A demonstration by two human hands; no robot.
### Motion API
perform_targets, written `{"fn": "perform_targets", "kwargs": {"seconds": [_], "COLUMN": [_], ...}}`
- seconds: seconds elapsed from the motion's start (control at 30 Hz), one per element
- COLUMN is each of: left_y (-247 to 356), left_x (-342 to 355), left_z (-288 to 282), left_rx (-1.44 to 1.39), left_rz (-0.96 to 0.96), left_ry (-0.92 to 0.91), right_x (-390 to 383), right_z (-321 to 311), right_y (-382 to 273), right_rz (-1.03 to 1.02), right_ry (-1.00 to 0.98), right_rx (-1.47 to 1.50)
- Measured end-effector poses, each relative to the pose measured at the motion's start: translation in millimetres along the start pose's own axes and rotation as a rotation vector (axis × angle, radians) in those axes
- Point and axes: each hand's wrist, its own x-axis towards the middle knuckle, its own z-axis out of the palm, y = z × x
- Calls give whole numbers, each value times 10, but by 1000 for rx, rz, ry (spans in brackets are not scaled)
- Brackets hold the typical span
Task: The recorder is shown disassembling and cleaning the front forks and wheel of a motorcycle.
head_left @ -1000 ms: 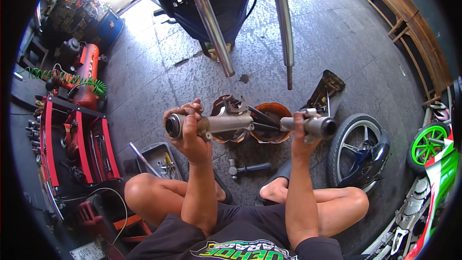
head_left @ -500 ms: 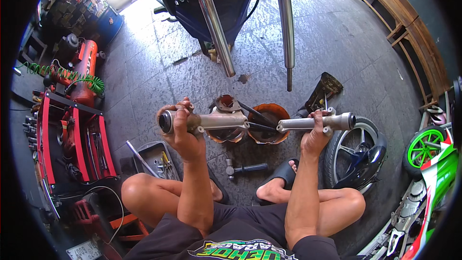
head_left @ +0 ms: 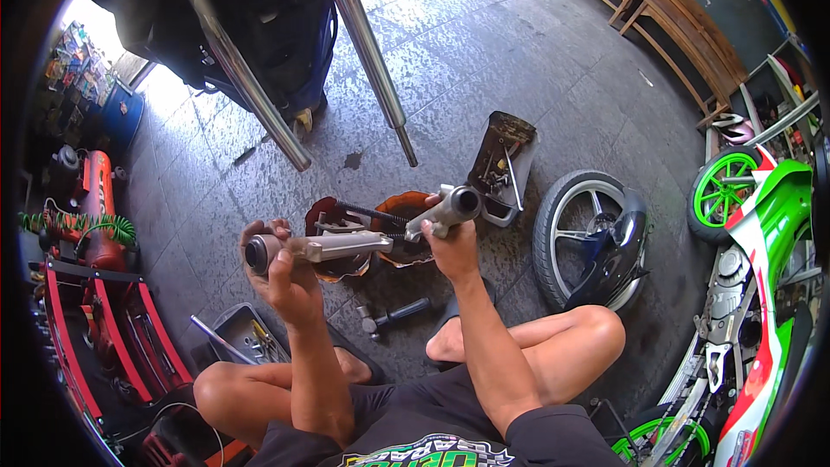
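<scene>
Grey tiled floor (head_left: pixel 519 60), two dull silver tubes (head_left: pixel 350 245), dark round ends (head_left: pixel 257 254)

Floor (head_left: pixel 484 69): dark grey, with big flat tiles and thin lines, and shiny toward its far left.
Dark spot (head_left: pixel 353 159): a small blot, a bit past the tubs.
Two tubs (head_left: pixel 399 201): side by side near the middle of the floor, with orange rims.
Hammer (head_left: pixel 402 313): on the near side of the tubs, handle pointing right.
Grey tray (head_left: pixel 245 318): on the near left, with little tools in it.
Metal tray (head_left: pixel 499 209): right of the tubs and farther back.
Wheel (head_left: pixel 566 233): black tyre, silver spokes, toward the right edge.
Barrel (head_left: pixel 121 112): blue, at the far left.
</scene>
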Motion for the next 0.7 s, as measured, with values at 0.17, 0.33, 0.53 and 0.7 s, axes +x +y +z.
{"fn": "perform_targets", "kwargs": {"seconds": [0.17,0.33,0.53,0.7], "left_y": [27,-28,-66,-60], "left_x": [-3,-18,-53,-22], "left_z": [38,27,82,46], "left_rx": [51,9,106,173], "left_rz": [19,16,-8,-44], "left_ry": [-54,-58,-8,29], "right_x": [4,-42,-25,-34], "right_z": [-25,-123,-277,-270], "right_y": [-107,-4,-92,-159], "right_rz": [2,27,9,5], "right_ry": [-147,-58,-30,-72], "right_rx": [-323,-38,72,-66]}}
